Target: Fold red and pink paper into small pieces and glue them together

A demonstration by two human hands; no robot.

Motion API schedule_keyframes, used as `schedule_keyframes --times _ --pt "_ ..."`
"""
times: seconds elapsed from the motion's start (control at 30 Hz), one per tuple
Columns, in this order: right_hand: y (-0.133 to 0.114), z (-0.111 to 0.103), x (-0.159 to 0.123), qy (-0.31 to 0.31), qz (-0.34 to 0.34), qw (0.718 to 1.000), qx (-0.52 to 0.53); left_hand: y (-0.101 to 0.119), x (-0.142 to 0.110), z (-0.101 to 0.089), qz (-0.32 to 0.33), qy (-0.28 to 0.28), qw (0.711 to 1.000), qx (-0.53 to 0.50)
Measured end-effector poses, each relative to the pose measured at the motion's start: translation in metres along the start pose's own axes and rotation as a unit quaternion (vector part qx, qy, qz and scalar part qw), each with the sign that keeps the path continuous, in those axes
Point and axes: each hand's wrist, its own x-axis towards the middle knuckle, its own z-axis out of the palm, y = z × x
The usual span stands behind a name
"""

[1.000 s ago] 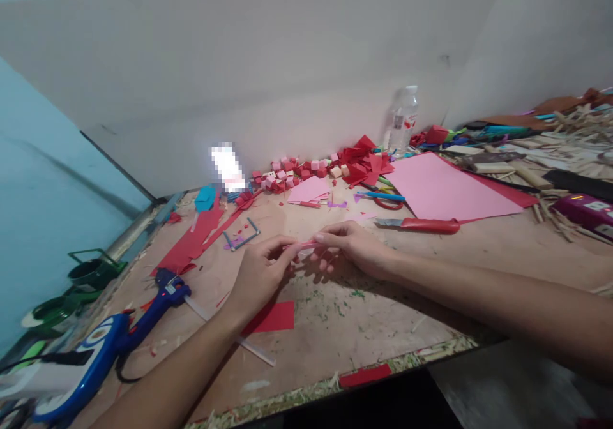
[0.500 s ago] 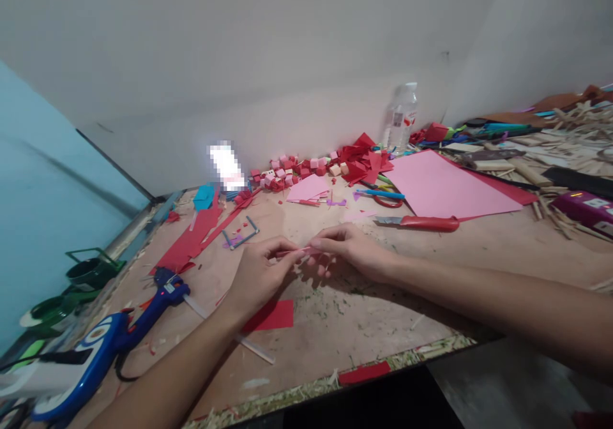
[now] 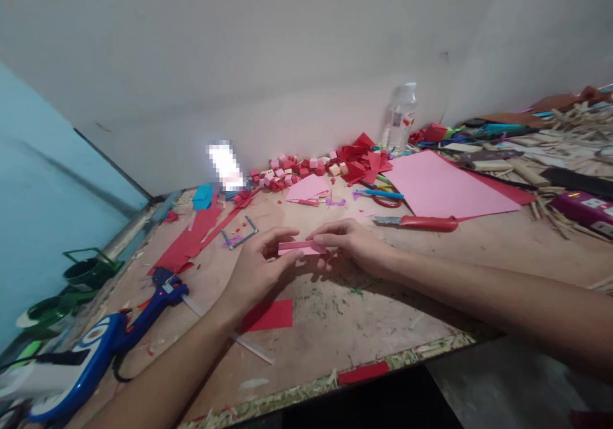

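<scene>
A folded strip of pink paper [image 3: 301, 249], creased lengthwise into a shallow channel, is held just above the table between both hands. At its right end, my right hand [image 3: 352, 242] pinches it between thumb and fingers. My left hand [image 3: 263, 260] has its thumb along the near edge at the strip's left part, with the index finger raised off behind it. Below the left wrist lies a red paper rectangle [image 3: 268, 315]. A small frame of grey sticks [image 3: 245, 237] rests left of the hands.
A blue glue gun [image 3: 165, 292] lies at the left. A red-handled knife [image 3: 426, 223] and pink paper sheet [image 3: 447, 183] are to the right. Behind are several small paper cubes [image 3: 282, 172], scissors [image 3: 385, 200], a bottle [image 3: 403, 119] and a bright, blurred-out screen [image 3: 225, 166].
The pink paper, pressed flat and narrow before, now shows opened folds. My left index finger has lifted away from it, while my right hand keeps its pinch.
</scene>
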Motion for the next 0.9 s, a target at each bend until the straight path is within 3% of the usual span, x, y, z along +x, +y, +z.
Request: schedule_keyframes --times 0.23,0.4,0.53,0.67,0.9 --pt "0.002 -0.001 0.003 0.026 -0.006 1.0 -0.006 0.008 -0.006 0.007 0.001 -0.009 0.998 -0.057" --pt "0.005 0.003 0.001 0.0 0.001 1.0 0.0 0.004 -0.007 0.01 0.004 -0.016 0.995 -0.098" --pt "0.008 0.004 0.001 -0.016 0.008 1.0 0.02 -0.001 -0.005 0.004 0.073 0.004 0.997 -0.016" --pt "0.008 -0.002 0.002 -0.024 0.003 0.999 0.038 0.002 -0.002 -0.005 0.188 0.021 0.972 0.137" --pt "0.003 -0.003 0.002 -0.035 -0.013 0.999 0.029 0.001 0.0 -0.005 0.163 0.018 0.976 0.14"
